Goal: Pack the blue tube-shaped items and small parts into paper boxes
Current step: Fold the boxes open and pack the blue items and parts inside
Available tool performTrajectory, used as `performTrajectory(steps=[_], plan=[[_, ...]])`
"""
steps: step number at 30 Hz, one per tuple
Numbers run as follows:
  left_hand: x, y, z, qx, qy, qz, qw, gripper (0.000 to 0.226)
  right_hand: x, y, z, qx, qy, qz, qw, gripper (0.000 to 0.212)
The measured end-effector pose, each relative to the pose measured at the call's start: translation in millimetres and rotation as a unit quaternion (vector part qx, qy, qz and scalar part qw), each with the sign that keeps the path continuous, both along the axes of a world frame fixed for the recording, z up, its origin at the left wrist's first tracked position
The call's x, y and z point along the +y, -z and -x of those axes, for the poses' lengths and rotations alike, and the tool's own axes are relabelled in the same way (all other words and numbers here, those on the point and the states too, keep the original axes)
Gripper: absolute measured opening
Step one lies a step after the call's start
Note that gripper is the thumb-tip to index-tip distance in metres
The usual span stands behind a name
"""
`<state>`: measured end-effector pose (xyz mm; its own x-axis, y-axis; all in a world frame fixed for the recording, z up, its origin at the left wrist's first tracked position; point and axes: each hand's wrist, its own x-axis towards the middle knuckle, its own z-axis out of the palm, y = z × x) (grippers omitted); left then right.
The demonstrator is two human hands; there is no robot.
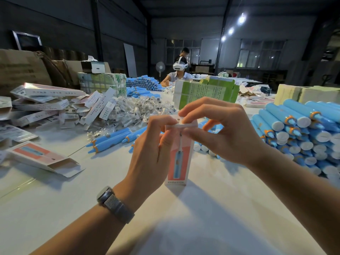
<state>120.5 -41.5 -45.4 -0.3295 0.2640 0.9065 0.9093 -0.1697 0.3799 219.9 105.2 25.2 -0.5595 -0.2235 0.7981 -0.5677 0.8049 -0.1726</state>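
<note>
**Closing up one box, mountain of tubes left**

The paper box [178,155] stood upright on the tabletop [202,218] at the center of the frame, pink front with a blue tube printed on it. Both hands were at its top: the left hand [152,144] curled around the upper left side with the thumb pinching at the flap, and the right hand [219,129] pinching the white top flap [185,124] from the right. Looked to me like the closing step, flap getting tucked in. Couldn't see inside, so no idea if the tube and small part were actually in there.

Next move probably called for pushing the tab down into the slot without crushing the thin card, then setting the box aside.

An open, flat-lying box [44,159] sat at lower left, its end flaps open; I couldn't tell what was in it. A heap of more boxes [46,105] filled the upper left. Bagged small parts [132,111] were piled just behind the hands, loose blue tubes [110,139] left of center, and a big stack of tubes [301,129] on the right.
</note>
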Motion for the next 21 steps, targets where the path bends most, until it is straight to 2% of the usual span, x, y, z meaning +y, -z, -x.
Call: performTrajectory(steps=[4, 7, 9, 12, 14, 18, 21], plan=[[0.4, 0.1, -0.4, -0.029, 0.004, 0.001, 1.000, 0.015, 0.6, 8.0, 5.2, 0.029, 0.025, 0.023, 0.999, 0.008], [-0.2, 2.6, -0.7, -0.040, -0.002, 0.021, 0.999, 0.026, 3.0, 18.0, 11.6, 0.064, 0.092, 0.042, 0.993, 0.014], [0.5, 4.2, -0.5, -0.041, -0.011, 0.026, 0.999, 0.036, 3.6, 25.6, 15.0, 0.054, 0.131, 0.050, 0.989, 0.029], [1.0, 6.7, 2.5, -0.045, -0.027, 0.001, 0.999, 0.041, -3.8, 38.5, 18.3, -0.017, 0.135, 0.069, 0.988, 0.071], [0.1, 7.7, 7.1, -0.055, -0.026, -0.007, 0.998, 0.042, -9.1, 47.3, 21.4, -0.029, 0.150, 0.052, 0.987, 0.090], [3.0, 9.5, 5.7, -0.054, 0.008, -0.001, 0.999, 0.047, -10.6, 54.1, 24.3, -0.032, 0.154, 0.065, 0.985, 0.095], [1.4, 15.8, 8.8, -0.036, -0.005, 0.003, 0.999, 0.047, -5.4, 43.4, 20.2, -0.034, 0.155, 0.097, 0.982, 0.094]])
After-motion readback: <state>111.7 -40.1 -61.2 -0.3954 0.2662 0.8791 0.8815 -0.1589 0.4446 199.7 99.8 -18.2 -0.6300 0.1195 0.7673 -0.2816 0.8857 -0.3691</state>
